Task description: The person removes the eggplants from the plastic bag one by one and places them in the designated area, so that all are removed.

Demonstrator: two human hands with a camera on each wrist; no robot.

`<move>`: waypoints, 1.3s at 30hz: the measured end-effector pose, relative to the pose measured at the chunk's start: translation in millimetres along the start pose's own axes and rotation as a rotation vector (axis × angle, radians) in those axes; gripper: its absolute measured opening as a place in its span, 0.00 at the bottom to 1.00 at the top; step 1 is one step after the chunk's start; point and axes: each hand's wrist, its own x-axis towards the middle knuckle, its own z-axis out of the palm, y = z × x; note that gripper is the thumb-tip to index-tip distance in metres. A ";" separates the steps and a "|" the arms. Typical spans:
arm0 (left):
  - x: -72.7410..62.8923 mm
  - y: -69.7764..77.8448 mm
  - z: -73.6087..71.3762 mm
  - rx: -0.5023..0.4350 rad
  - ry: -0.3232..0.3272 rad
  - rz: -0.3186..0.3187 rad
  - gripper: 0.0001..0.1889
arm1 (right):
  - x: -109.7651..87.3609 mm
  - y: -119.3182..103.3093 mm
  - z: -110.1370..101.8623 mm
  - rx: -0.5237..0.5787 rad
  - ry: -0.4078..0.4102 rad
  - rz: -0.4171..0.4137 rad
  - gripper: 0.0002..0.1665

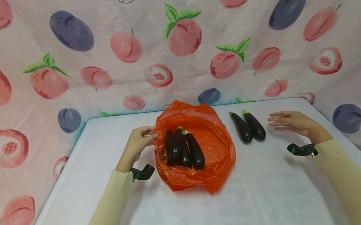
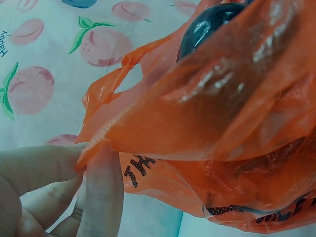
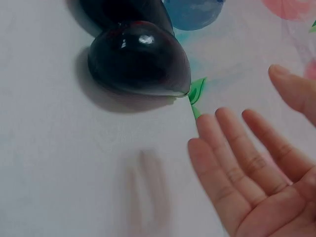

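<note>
An orange plastic bag [image 1: 214, 138] lies with its mouth open on the white table, and several dark purple eggplants [image 1: 195, 150] rest inside at its left. My left hand [image 1: 137, 142] pinches the bag's left rim between thumb and finger; in the left wrist view the thin film [image 2: 163, 128] passes between the fingers [image 2: 101, 197]. To the right of the bag, two more eggplants [image 1: 241, 128] lie side by side on the table. My right hand [image 1: 291, 123] hovers just right of that pair, fingers extended and holding nothing. The right wrist view shows one eggplant [image 3: 140, 59] close by, apart from the hand.
The white table [image 1: 256, 191] ends at a back edge against a fruit-printed cloth [image 1: 189, 66], which also hangs along the left and right sides. Black wrist cameras [image 1: 143, 172] are strapped at both wrists.
</note>
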 end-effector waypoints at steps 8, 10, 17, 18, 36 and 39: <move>-1.6 3.6 1.1 0.008 0.003 -0.010 0.17 | -4.7 -1.9 5.7 -0.151 0.026 -0.156 0.16; -1.9 4.6 1.3 0.010 0.006 -0.018 0.16 | -5.7 -3.6 8.9 -0.226 0.017 -0.210 0.18; -2.9 5.5 0.5 0.014 0.004 -0.017 0.17 | -8.3 -18.4 30.7 -0.425 0.011 -0.273 0.24; -3.0 5.5 0.5 0.014 0.004 -0.017 0.17 | -8.7 -21.0 34.8 -0.439 0.009 -0.268 0.24; -3.0 1.9 -0.7 -0.004 0.008 0.002 0.16 | 0.2 -60.0 99.1 -0.447 -0.136 -0.194 0.28; -3.1 2.0 -0.5 -0.005 0.008 0.000 0.16 | 1.9 -63.3 107.6 -0.463 -0.158 -0.191 0.28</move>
